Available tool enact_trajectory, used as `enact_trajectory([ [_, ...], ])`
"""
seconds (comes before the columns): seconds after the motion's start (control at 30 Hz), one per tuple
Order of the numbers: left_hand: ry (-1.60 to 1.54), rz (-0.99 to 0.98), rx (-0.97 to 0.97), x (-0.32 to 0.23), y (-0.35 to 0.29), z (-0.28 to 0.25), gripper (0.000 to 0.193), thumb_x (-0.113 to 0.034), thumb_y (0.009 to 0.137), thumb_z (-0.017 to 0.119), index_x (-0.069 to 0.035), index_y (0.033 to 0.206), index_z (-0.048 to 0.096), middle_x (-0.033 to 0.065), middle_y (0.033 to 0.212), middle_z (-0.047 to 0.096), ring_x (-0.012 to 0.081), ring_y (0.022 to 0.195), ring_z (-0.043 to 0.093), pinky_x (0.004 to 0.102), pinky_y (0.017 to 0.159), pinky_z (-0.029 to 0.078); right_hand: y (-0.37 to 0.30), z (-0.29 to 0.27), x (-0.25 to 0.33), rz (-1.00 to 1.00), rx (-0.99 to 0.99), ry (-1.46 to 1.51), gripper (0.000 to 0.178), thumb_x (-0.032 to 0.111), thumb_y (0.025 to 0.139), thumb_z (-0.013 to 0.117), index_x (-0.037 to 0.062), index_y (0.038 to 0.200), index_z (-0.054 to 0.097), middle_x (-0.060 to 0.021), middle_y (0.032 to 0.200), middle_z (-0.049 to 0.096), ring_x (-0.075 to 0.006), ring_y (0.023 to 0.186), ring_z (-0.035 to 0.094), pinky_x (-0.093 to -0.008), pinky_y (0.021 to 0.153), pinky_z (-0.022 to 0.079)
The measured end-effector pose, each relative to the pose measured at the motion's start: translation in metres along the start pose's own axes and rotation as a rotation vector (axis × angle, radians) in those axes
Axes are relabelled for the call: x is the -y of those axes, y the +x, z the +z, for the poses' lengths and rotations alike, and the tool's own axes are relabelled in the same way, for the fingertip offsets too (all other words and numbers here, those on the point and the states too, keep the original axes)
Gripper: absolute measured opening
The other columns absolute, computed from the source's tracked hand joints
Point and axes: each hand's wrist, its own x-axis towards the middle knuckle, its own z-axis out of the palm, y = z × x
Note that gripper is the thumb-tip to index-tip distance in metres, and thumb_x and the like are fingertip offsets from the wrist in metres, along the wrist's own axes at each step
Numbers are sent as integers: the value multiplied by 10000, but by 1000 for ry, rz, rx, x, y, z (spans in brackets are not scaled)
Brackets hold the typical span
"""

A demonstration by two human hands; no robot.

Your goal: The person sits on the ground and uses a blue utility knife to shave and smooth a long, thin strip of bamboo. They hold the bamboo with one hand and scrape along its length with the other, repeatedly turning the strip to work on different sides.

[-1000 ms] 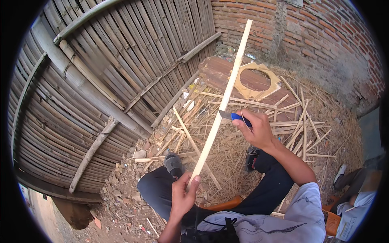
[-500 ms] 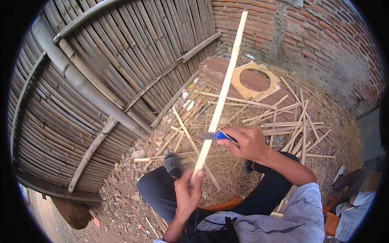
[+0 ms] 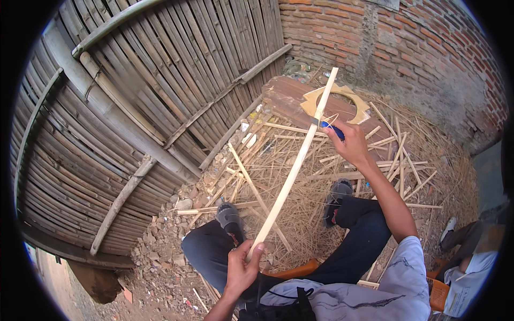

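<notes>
A long pale bamboo strip (image 3: 293, 166) slants up and away from my lap toward the brick wall. My left hand (image 3: 242, 267) grips its near end just above my knees. My right hand (image 3: 353, 143) is stretched out near the far end, closed on a blue-handled knife (image 3: 327, 126) whose blade lies against the strip. A thin curl of shaving hangs at the blade. My legs in dark trousers and grey shoes rest on the ground below the strip.
Several bamboo strips and shavings (image 3: 375, 160) litter the ground ahead. A wooden frame with a round hole (image 3: 336, 101) lies on a brown board. A bamboo fence (image 3: 134, 96) fills the left, a brick wall (image 3: 407, 48) the back. Another person's legs (image 3: 471, 235) are at right.
My right hand has moved with the knife from the strip's middle out toward its far end. The strip now reaches less far up in view. My left hand keeps its grip.
</notes>
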Motion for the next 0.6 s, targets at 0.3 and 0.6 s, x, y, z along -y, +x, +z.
enact_trajectory([
  [0.3, -100, -77, 65, 2, 3, -18, 263, -238, 1119, 667, -1, 1125, 783, -88, 706, 505, 26, 656, 419, 258, 578, 327, 13, 19, -8, -106, -26, -27, 316, 398, 1041, 725, 92, 1048, 804, -105, 717, 726, -283, 603, 709, -411, 573, 525],
  [0.6, -245, -131, 100, 9, 1, -25, 242, -217, 1131, 642, -11, 1084, 760, -109, 652, 462, 3, 576, 350, 241, 524, 245, 17, 24, 9, -114, -36, -57, 310, 390, 1041, 727, 87, 1032, 791, -107, 718, 721, -292, 616, 707, -409, 580, 528],
])
